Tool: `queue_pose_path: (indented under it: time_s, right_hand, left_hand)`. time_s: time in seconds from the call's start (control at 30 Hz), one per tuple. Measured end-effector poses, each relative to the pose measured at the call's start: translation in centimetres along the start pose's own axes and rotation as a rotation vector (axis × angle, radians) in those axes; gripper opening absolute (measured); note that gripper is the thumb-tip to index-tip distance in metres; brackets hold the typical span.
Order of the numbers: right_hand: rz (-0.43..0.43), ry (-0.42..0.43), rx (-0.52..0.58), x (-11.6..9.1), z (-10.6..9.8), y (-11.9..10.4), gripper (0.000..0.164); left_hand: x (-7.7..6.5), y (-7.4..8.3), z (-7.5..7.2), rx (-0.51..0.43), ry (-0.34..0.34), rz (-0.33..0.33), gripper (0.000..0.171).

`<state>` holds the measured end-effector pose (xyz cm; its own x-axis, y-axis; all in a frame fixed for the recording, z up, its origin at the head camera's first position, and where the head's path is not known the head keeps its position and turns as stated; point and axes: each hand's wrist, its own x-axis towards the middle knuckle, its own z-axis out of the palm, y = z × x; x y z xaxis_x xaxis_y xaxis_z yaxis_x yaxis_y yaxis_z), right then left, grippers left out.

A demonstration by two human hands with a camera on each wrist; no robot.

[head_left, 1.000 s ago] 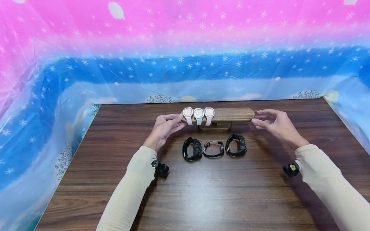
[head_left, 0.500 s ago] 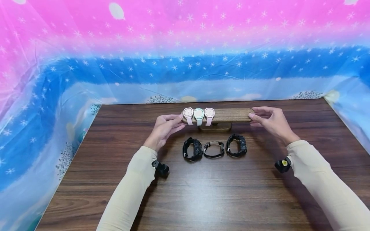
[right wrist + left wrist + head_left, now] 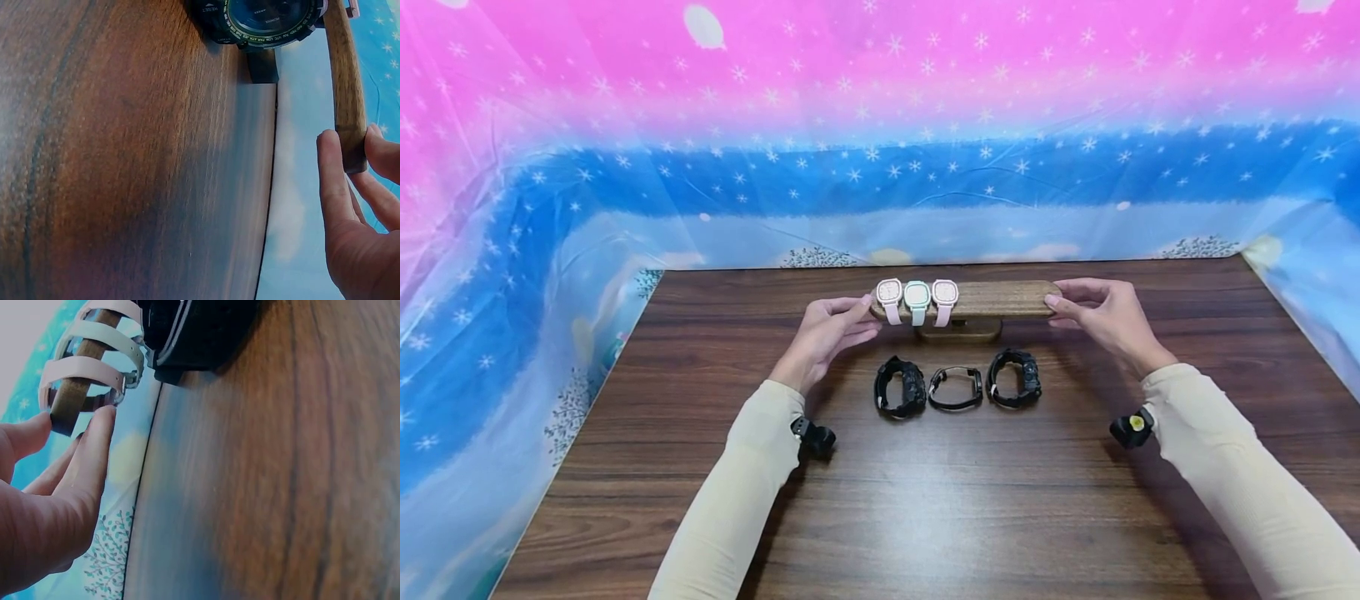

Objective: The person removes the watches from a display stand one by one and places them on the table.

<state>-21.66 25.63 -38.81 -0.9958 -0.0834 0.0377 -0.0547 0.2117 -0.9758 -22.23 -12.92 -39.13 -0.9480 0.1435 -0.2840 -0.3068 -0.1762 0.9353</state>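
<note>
A wooden watch stand with a flat rounded bar on a low base stands toward the back of the table. Strapped side by side on its left half are a pink watch, a mint-green watch and another pink watch. My left hand pinches the bar's left end, thumb on top and fingers below. At the right end my right hand does likewise; in the right wrist view the bar's tip lies between thumb and fingers.
In front of the stand, a chunky black watch, a slim black watch and a second chunky black watch lie on their sides on the brown wooden table. A patterned cloth hangs along the back and sides.
The right hand moved left and took hold of the stand's right end. The left hand keeps its grip on the left end. The stand and watches stay in place.
</note>
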Motion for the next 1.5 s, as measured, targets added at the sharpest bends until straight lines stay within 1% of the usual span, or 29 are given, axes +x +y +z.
queue_pose_path:
  time_s: [0.13, 0.3, 0.5, 0.67, 0.8, 1.0, 1.13, 1.23, 1.4, 1.5]
  right_hand:
    - [0.003, -0.001, 0.01, 0.0, 0.0, 0.0, 0.05]
    - [0.01, 0.001, 0.052, 0.0, -0.1, 0.0, 0.051]
    - [0.025, 0.03, 0.038, 0.1, 0.1, 0.1, 0.052]
    - [0.025, 0.029, 0.065, 0.1, 0.1, 0.2, 0.052]
    - [0.021, 0.022, 0.093, 0.1, 0.0, 0.3, 0.052]
    - [0.025, 0.02, 0.113, 0.1, 0.0, 0.3, 0.053]
    - [0.028, 0.023, 0.111, 0.1, 0.0, 0.3, 0.053]
    - [0.032, 0.022, 0.118, 0.1, 0.0, 0.3, 0.053]
    - [0.04, 0.031, 0.113, 0.0, 0.1, 0.3, 0.054]
    - [0.042, 0.038, 0.091, -0.1, 0.1, 0.3, 0.054]
  left_hand:
    - [0.0, 0.0, -0.6, 0.011, 0.001, 0.029, 0.044]
    - [0.0, 0.0, -1.1, 0.056, -0.026, 0.109, 0.05]
    - [0.0, -0.1, -1.2, 0.114, -0.073, 0.212, 0.057]
    - [0.5, -0.3, -1.0, 0.159, -0.129, 0.257, 0.067]
    - [1.0, -0.4, -0.6, 0.193, -0.164, 0.279, 0.074]
    - [1.7, -0.4, -0.2, 0.252, -0.192, 0.31, 0.076]
    - [2.1, -0.4, 0.1, 0.263, -0.206, 0.31, 0.077]
    - [2.3, -0.4, 0.3, 0.248, -0.219, 0.297, 0.078]
    - [2.5, -0.6, 0.5, 0.197, -0.245, 0.271, 0.08]
    - [2.6, -0.7, 0.6, 0.171, -0.261, 0.262, 0.079]
